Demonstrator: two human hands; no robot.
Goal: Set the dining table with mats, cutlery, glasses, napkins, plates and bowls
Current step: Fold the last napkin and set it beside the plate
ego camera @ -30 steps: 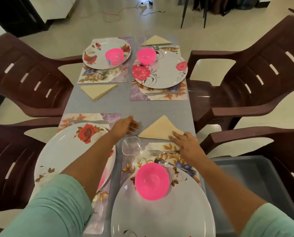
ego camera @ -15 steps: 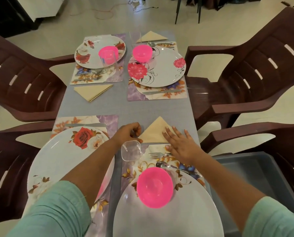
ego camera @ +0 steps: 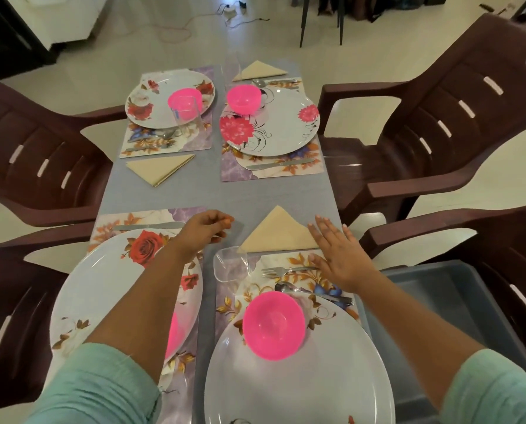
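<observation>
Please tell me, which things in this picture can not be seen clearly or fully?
Head view only:
- Near-left bowl: mostly hidden behind the left forearm.
- Near-right plate: cut off by the bottom edge.
- Left hand: fingers curled; whether they pinch anything cannot be told.
- Near-left glass and napkin: none visible; the left arm and sleeve cover much of that setting.
- Far-right glass: clear, only faint outlines show.
- Grey bin: its inside is partly covered by the right arm.

On the grey rectangular table [ego camera: 213,194] four floral rectangular placemats [ego camera: 271,166] each carry a white round plate [ego camera: 274,123] and pink plastic bowl [ego camera: 273,324], with a folded beige paper napkin [ego camera: 278,234] beside each.
</observation>
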